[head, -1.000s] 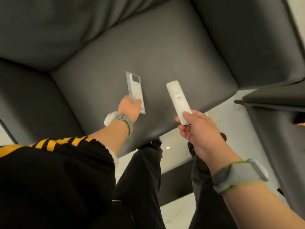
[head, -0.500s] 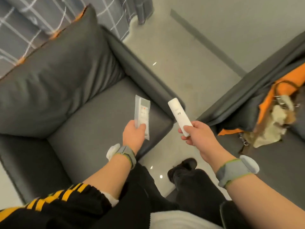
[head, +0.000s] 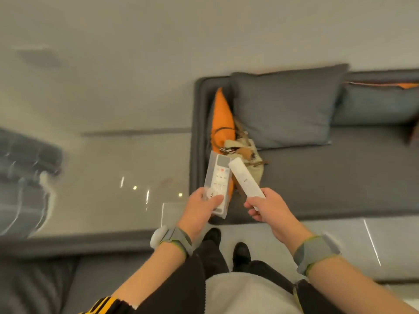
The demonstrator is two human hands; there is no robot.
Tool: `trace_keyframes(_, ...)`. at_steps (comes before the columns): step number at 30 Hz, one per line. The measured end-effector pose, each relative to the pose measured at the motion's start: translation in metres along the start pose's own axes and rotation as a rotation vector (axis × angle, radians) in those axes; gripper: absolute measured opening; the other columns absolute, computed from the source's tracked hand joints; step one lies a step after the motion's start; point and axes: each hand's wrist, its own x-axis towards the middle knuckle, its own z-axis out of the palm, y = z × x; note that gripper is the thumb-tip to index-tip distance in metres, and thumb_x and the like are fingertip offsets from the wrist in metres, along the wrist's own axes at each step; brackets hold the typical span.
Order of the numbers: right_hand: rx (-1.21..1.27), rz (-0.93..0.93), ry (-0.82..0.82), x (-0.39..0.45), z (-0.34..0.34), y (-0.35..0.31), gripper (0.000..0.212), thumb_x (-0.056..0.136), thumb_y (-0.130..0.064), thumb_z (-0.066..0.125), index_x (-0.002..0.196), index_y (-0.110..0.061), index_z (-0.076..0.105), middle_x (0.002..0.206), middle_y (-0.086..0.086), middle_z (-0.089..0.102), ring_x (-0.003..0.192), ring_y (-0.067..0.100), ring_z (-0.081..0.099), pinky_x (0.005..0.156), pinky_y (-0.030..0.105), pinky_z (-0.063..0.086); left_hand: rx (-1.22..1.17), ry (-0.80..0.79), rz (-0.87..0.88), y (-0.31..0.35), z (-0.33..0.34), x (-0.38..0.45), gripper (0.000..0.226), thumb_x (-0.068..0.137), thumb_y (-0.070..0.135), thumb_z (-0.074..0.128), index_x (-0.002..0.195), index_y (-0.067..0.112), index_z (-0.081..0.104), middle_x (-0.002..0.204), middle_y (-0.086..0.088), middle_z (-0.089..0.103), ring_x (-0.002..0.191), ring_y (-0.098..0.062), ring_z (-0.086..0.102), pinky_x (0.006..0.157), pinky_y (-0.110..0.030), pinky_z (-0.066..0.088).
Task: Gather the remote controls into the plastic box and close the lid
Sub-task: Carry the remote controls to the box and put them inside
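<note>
From the head view, my left hand (head: 199,207) sits just left of the frame's centre, closed around the lower end of a buttoned remote (head: 218,177) that is wrapped in a clear plastic sleeve; my thumb lies across its lower keys. My right hand (head: 265,207) is just right of centre, fingers curled around the lower end of a plain white remote (head: 246,180), which tilts up and to the left. The top ends of the two remotes overlap in the picture; I cannot tell whether they touch. Each wrist carries a grey band (head: 174,240).

Beyond the remotes, in the right half of the frame, lies a dark grey sofa (head: 328,180) with a grey cushion (head: 285,109) leaning against its back. At the sofa's left end an orange cushion (head: 221,116) stands on edge, with a beige bag (head: 247,155) beside it. Pale glossy floor (head: 127,168) fills the centre left, showing small light reflections. My black shoes (head: 241,252) show below my hands, at lower centre. The left edge of the frame is blurred.
</note>
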Motion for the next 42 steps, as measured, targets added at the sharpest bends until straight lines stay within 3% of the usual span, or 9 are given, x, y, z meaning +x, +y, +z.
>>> trace_keyframes(4,0.226,0.053,0.244,-0.010,-0.065,0.012,0.021,0.095,-0.016,0.066,0.115,-0.019,0.062,0.090,0.006,0.077,0.070,0.014,0.066,0.066,0.026,0.058,0.205,-0.223,0.024,0.050,0.059,0.034,0.034,0.101,0.021,0.069,0.134,0.019,0.061,0.130,-0.001,0.072,0.116,-0.023,0.070,0.100,-0.043,0.060)
trace_keyframes(7,0.506,0.084,0.438,-0.032,-0.121,0.041,0.020,0.096,-0.016,0.067,0.114,-0.020,0.063,0.088,0.005,0.078,0.070,0.014,0.067,0.067,0.028,0.059,0.350,-0.436,0.054,0.081,0.135,0.041,0.043,0.102,0.014,0.066,0.143,0.012,0.055,0.141,-0.006,0.065,0.127,-0.030,0.065,0.108,-0.051,0.055)
trace_keyframes(12,0.881,0.095,0.664,-0.076,-0.175,0.086,0.022,0.096,-0.015,0.066,0.118,-0.016,0.063,0.082,0.003,0.076,0.065,0.013,0.065,0.065,0.029,0.058,0.498,-0.608,0.126,0.093,0.226,0.038,0.034,0.101,0.019,0.067,0.134,0.014,0.059,0.135,-0.008,0.069,0.119,-0.028,0.068,0.090,-0.039,0.060)
trace_keyframes(18,1.250,0.074,0.907,-0.126,-0.244,0.161,0.018,0.101,-0.013,0.060,0.117,-0.008,0.063,0.080,0.004,0.076,0.066,0.015,0.064,0.072,0.034,0.055,0.578,-0.819,0.141,0.088,0.352,-0.001,0.023,0.099,0.034,0.071,0.120,0.030,0.066,0.120,0.007,0.074,0.102,-0.013,0.072,0.068,-0.022,0.056)
trace_keyframes(24,1.345,0.071,0.900,-0.140,-0.328,0.213,0.017,0.102,-0.010,0.054,0.113,-0.006,0.066,0.094,0.012,0.074,0.071,0.018,0.064,0.077,0.037,0.056,0.684,-0.938,0.222,0.080,0.482,-0.051,0.018,0.103,0.025,0.066,0.117,0.034,0.063,0.122,0.013,0.070,0.108,-0.010,0.071,0.072,-0.022,0.061)
trace_keyframes(31,1.391,0.041,0.948,-0.175,-0.435,0.254,0.017,0.102,-0.010,0.055,0.116,-0.011,0.066,0.104,0.012,0.079,0.073,0.017,0.065,0.076,0.034,0.056,0.757,-1.028,0.221,0.073,0.613,-0.113,0.018,0.104,0.020,0.064,0.112,0.036,0.067,0.116,0.013,0.074,0.105,-0.013,0.073,0.095,-0.042,0.063)
trace_keyframes(35,1.450,0.041,0.937,-0.176,-0.487,0.278,0.018,0.102,-0.014,0.060,0.118,-0.009,0.066,0.111,0.016,0.079,0.076,0.018,0.066,0.078,0.034,0.058,0.804,-1.080,0.228,0.062,0.681,-0.125,0.016,0.103,0.023,0.065,0.115,0.034,0.070,0.105,0.017,0.079,0.097,-0.007,0.076,0.091,-0.036,0.064)
trace_keyframes(40,1.456,0.112,0.947,-0.165,-0.539,0.303,0.021,0.103,-0.019,0.059,0.119,-0.009,0.066,0.111,0.018,0.078,0.075,0.017,0.067,0.077,0.035,0.058,0.830,-1.105,0.219,0.052,0.758,-0.123,0.016,0.104,0.020,0.064,0.112,0.035,0.067,0.094,0.028,0.078,0.089,0.005,0.074,0.067,-0.014,0.059)
trace_keyframes(42,1.460,0.128,0.960,-0.158,-0.569,0.312,0.020,0.103,-0.019,0.058,0.119,-0.011,0.066,0.107,0.015,0.079,0.073,0.015,0.068,0.074,0.033,0.059,0.841,-1.104,0.202,0.052,0.792,-0.123,0.015,0.104,0.022,0.065,0.112,0.036,0.066,0.099,0.020,0.079,0.092,-0.001,0.076,0.067,-0.014,0.059)
